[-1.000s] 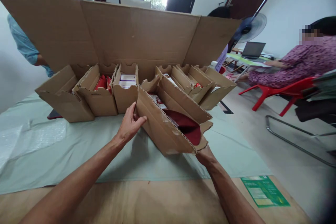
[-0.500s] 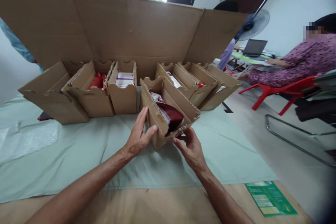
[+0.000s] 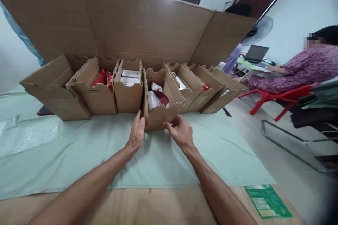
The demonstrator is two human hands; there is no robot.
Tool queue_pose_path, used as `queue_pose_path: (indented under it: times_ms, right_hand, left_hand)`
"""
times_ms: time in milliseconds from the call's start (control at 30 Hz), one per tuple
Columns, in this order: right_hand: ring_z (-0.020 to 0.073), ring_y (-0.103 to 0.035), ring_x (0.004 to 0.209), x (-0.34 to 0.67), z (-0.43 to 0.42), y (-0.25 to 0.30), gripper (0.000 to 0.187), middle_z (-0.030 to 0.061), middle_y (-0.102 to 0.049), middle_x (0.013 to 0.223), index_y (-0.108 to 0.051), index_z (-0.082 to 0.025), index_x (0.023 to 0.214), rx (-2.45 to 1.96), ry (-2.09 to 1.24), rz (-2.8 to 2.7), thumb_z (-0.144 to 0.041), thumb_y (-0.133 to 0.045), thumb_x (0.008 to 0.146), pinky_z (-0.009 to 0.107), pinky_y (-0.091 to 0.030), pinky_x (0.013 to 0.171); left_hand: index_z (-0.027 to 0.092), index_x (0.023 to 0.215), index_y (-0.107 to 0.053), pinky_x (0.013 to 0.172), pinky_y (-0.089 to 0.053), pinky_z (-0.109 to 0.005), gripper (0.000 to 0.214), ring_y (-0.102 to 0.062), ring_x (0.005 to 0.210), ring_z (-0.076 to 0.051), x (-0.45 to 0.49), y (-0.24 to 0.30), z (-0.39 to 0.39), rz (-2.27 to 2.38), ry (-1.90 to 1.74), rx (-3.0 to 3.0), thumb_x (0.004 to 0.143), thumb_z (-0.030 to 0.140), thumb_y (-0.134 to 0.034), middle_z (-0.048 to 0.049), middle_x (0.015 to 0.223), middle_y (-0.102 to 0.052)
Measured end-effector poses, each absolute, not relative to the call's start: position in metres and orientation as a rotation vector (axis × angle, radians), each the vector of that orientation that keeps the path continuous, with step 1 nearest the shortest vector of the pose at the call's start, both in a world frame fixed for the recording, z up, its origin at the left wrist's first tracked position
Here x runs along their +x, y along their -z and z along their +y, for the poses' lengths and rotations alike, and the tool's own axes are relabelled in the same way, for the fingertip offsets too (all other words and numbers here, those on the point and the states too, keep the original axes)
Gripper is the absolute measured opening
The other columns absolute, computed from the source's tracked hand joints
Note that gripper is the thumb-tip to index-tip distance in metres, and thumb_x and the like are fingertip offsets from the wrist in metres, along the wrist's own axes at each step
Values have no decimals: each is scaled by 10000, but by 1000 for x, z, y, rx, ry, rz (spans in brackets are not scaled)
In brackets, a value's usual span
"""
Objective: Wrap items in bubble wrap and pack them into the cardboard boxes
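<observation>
Between my two hands stands an open-topped cardboard bin box (image 3: 160, 119), its low notched front facing me. Inside it lie a bubble-wrapped item (image 3: 154, 100) and a dark red packet (image 3: 163, 98). My left hand (image 3: 136, 133) presses along the box's left side, fingers straight and thumb at the front edge. My right hand (image 3: 181, 132) grips the lower right front corner, with some fingertips hidden behind it. Just left is a cardboard box (image 3: 129, 97) with white and purple cartons (image 3: 130, 78). To the right, a box (image 3: 190, 95) stands close by.
More boxes line up either side, one with red packets (image 3: 100, 78). A tall cardboard panel (image 3: 148, 28) rises behind. Bubble wrap (image 3: 29, 135) lies on the pale green cloth (image 3: 155, 168) at left; a green sheet (image 3: 268, 202) lies front right. A person (image 3: 287, 66) sits at right.
The box between my hands has moved back and turned straighter, into the gap in the row. Both hands have gone with it, still on its sides.
</observation>
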State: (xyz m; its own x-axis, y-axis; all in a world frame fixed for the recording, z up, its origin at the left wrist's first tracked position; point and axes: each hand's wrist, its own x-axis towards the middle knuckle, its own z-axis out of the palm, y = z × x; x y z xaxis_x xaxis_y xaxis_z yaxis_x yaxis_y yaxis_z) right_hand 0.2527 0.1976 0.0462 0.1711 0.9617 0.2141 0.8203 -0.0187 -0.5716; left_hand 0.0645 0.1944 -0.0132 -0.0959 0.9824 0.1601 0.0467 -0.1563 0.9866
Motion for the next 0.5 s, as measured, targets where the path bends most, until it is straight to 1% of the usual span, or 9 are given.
queue_pose_path:
  times_ms: [67,133,200,267,300,367,433,467,500]
  right_hand:
    - [267,-720,784,241,221,-50,289,68,-754,781,-632,-234,776,-1960,-234,-1658,-507,-725,797,325,-458,676]
    - [282,-724,781,231,236,-51,276,87,-757,772,-636,-234,750,-1982,-209,-1637,-489,-711,825,330,-450,661]
    - [290,-727,772,224,238,-50,269,100,-753,748,-645,-230,727,-1953,-211,-1655,-449,-652,882,343,-462,666]
    - [277,-732,774,217,230,-47,261,93,-759,749,-671,-227,742,-1872,-239,-1735,-393,-591,926,353,-497,703]
    - [265,-739,812,214,225,-45,227,85,-777,797,-698,-226,789,-1807,-263,-1795,-362,-582,929,353,-520,749]
    - [245,-741,983,209,218,-42,166,76,-807,1008,-741,-229,967,-1661,-309,-1908,-306,-609,900,348,-541,894]
    - [242,-699,1153,208,218,-40,309,85,-772,1222,-724,-223,1157,-1553,-340,-1969,-263,-629,866,359,-527,1008]
    - [249,-687,1184,208,220,-40,371,98,-751,1276,-708,-214,1215,-1521,-350,-1980,-250,-628,855,378,-530,1022]
    - [256,-695,1164,209,221,-41,401,109,-746,1282,-699,-205,1241,-1499,-361,-1985,-246,-623,850,396,-545,1007]
  left_hand:
    - [188,1593,-353,1313,-173,-497,734,-255,1595,-291,64,16,196,1266,-1392,1284,1016,642,-348,-137,1703,-322]
    - [193,1598,-342,1302,-213,-495,741,-283,1586,-291,64,17,195,1275,-1384,1282,1007,639,-381,-147,1690,-347]
    - [179,1597,-339,1288,-251,-493,759,-325,1569,-294,65,19,193,1274,-1370,1284,997,638,-410,-171,1671,-375]
    - [147,1592,-341,1280,-271,-489,782,-357,1553,-297,66,20,192,1268,-1361,1285,989,636,-428,-196,1660,-385]
    - [130,1588,-343,1279,-273,-483,794,-365,1549,-297,66,21,192,1264,-1360,1287,983,636,-440,-204,1659,-383]
    - [116,1581,-351,1285,-262,-470,805,-359,1552,-296,66,23,192,1259,-1361,1292,974,633,-462,-206,1663,-375]
    - [122,1579,-353,1293,-241,-474,796,-338,1561,-301,66,24,192,1261,-1359,1295,972,623,-473,-202,1670,-363]
    - [130,1581,-350,1295,-233,-484,784,-328,1566,-304,66,25,193,1261,-1356,1297,976,613,-472,-200,1674,-357]
    - [139,1584,-343,1295,-229,-498,769,-321,1569,-308,66,25,193,1258,-1351,1300,982,601,-468,-198,1678,-351]
